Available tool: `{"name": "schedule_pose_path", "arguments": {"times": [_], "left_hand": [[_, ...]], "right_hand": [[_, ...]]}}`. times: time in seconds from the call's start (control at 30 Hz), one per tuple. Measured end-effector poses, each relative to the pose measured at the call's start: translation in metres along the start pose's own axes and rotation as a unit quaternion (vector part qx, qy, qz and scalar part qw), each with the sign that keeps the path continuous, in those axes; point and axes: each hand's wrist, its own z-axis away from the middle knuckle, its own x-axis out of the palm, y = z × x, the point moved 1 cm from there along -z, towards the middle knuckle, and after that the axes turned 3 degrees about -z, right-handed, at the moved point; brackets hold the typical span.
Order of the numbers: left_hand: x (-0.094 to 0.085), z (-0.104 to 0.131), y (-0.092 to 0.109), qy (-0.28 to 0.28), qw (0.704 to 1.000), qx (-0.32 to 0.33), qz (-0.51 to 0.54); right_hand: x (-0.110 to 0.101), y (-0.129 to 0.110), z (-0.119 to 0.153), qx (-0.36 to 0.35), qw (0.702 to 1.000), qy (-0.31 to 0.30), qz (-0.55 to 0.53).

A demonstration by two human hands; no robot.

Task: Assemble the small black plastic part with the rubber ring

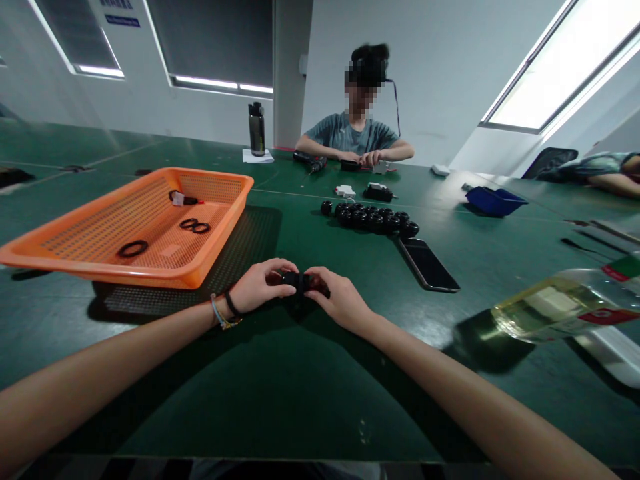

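Note:
Between my two hands is a small black round part (291, 279), held just above the green table (320, 400). My left hand (257, 287) pinches it from the left with thumb and fingers. From the right, my right hand (339, 298) closes thumb and fingertips on its other side, at a darker rim. Whether it is one piece or two pressed together, I cannot tell. Beyond my hands several similar black round parts (373, 219) stand in a cluster of rows. A dark phone (429, 265) lies at the near right end of that cluster.
Left stands an orange basket (220, 260) with black rings (133, 249) and a cable. At right are a bottle of yellow liquid (555, 303) and a blue tray (495, 200). Across the table a person (357, 133) handles small parts near a dark bottle (257, 130).

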Motion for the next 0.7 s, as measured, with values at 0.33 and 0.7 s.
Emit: {"name": "schedule_pose_path", "arguments": {"times": [0.33,0.7], "left_hand": [[0.0007,0.0004,0.0014,0.003,1.000,0.003,-0.009],[0.0005,0.0001,-0.0002,0.007,1.000,0.007,-0.011]], "right_hand": [[-0.0024,-0.0031,-0.0007,0.014,1.000,-0.013,0.007],[-0.0020,-0.0034,-0.0014,0.017,0.999,-0.016,0.034]]}}
